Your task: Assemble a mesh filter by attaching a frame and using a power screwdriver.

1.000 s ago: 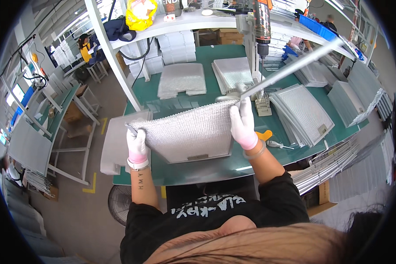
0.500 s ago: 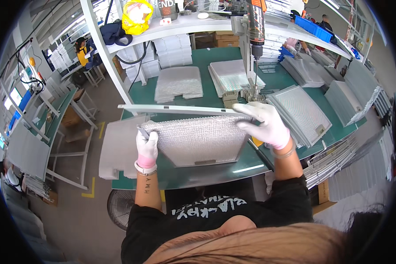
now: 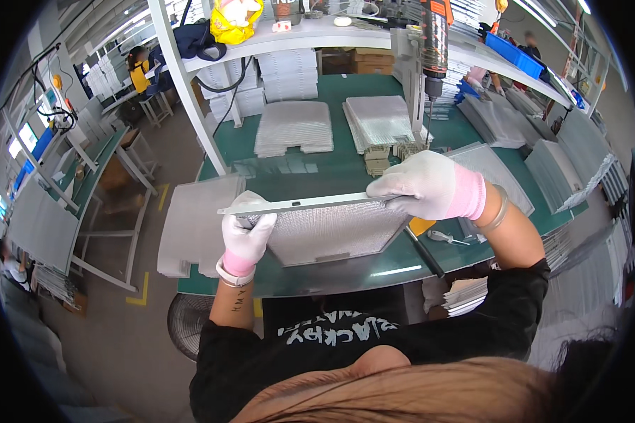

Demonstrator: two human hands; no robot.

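Observation:
A silvery mesh filter panel stands tilted over the green table, close to me. Along its upper edge runs a thin light-grey metal strip with small slots. My left hand, white-gloved with a pink cuff, is closed around the panel's upper left corner, the strip passing over its fingers. My right hand, gloved alike, is closed on the strip's right end, next to the panel's upper right corner. Whether the panel's edge sits inside the strip, I cannot tell.
A power drill hangs above the green table. Stacks of mesh panels lie behind and more panels at the left. A screwdriver and a black-handled tool lie right of the panel. A shelf spans the back.
The metal strip has come down and nearer, from behind the panel onto its upper edge. My right hand has gone from spread fingers to a closed grip on the strip's end.

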